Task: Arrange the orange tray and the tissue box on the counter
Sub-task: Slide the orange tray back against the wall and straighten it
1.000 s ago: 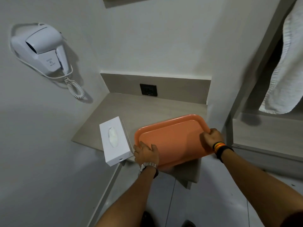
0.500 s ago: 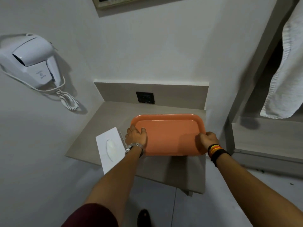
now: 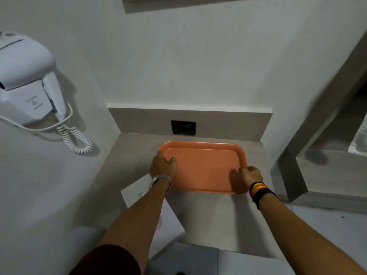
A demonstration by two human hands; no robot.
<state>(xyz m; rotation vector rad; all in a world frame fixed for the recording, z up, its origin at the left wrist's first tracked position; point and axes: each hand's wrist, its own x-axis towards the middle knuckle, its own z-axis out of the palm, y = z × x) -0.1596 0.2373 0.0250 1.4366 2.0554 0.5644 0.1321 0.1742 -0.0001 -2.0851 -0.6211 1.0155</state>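
Orange tray point(image 3: 204, 167) flat on the counter point(image 3: 137, 147), near the back wall.
My left hand point(image 3: 162, 165) and right hand point(image 3: 247, 175) each grip a side rim; the tissue box point(image 3: 168, 221) overhangs the front edge under my left forearm, so a nudge could tip it off.

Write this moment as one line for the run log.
both hands on orange tray | tray flat on counter near back | tissue box at front-left

Maroon sleeve point(image 3: 111, 261), silver watch point(image 3: 158, 180), colourful wristbands point(image 3: 259, 190).
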